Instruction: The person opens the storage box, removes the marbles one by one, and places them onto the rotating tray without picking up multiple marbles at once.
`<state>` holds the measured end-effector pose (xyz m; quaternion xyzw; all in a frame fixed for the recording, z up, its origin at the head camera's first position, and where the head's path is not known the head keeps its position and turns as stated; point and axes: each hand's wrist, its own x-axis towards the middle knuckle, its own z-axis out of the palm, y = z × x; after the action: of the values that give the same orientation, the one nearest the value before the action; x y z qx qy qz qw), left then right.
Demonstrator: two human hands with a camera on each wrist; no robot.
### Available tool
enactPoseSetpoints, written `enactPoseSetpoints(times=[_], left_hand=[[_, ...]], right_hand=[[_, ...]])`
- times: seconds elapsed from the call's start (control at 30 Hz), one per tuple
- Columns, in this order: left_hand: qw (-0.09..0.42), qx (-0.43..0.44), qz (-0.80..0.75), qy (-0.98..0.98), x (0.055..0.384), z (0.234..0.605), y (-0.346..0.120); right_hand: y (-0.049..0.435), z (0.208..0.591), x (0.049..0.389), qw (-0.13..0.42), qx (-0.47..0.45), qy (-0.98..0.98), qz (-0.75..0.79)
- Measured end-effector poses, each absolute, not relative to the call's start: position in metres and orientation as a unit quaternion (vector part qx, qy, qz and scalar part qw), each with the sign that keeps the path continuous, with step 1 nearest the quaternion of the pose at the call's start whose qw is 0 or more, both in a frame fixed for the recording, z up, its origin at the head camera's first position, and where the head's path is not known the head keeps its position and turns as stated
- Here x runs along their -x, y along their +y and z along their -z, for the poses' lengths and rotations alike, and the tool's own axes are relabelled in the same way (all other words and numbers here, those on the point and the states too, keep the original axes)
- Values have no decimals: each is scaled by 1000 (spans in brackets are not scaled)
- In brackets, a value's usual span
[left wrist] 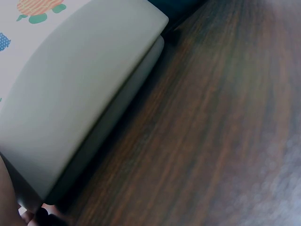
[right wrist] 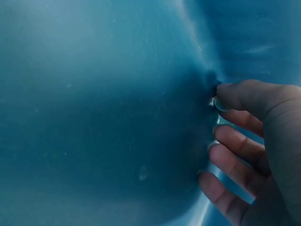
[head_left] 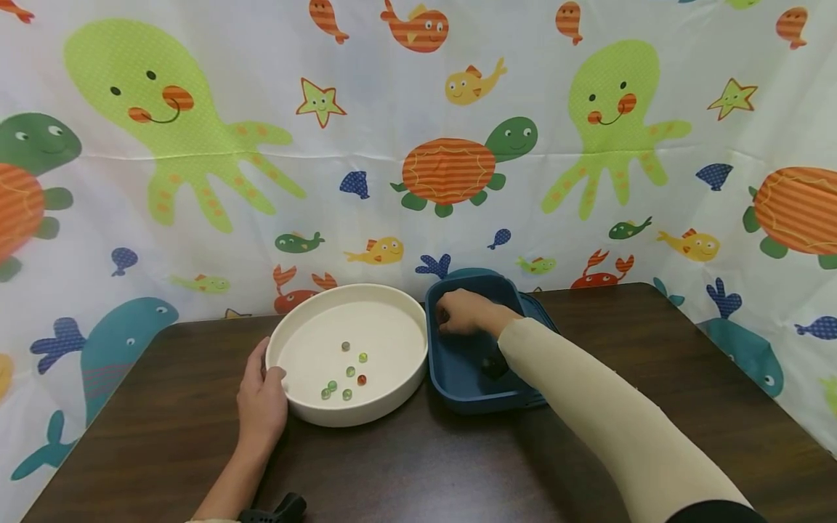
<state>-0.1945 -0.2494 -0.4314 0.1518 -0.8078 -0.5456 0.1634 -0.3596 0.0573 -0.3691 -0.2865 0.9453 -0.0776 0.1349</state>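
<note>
A round cream tray (head_left: 418, 349) with a low wall holds several glass marbles (head_left: 350, 371), mostly greenish and clear, plus a reddish-brown marble (head_left: 362, 380). My left hand (head_left: 261, 399) grips the tray's left side, thumb over the rim and fingers along the outer wall. Inside the blue rectangular tub (head_left: 451, 388) to the right, my right hand (head_left: 474, 312) reaches to the left wall. In the right wrist view, thumb and index finger pinch a small clear marble (right wrist: 219, 104) near the tub's bottom corner. The other fingers are bent against the wall.
Tray and tub stand side by side on a dark wooden table (head_left: 366, 472). Behind them hangs a white curtain (head_left: 366, 131) with sea animals. A dark object (head_left: 495, 365) shows below the right wrist, partly hidden by the sleeve.
</note>
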Motion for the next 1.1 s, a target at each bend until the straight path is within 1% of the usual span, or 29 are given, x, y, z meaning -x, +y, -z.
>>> enactPoseSetpoints(times=[0.53, 0.9, 1.1], left_hand=[[167, -152, 549, -805, 196, 433, -251], [164, -151, 549, -805, 194, 433, -251], [158, -156, 552, -804, 194, 432, -249]], right_hand=[[59, 371, 361, 120, 284, 948, 78], [66, 362, 357, 120, 297, 943, 93], [67, 359, 353, 139, 307, 936, 103]])
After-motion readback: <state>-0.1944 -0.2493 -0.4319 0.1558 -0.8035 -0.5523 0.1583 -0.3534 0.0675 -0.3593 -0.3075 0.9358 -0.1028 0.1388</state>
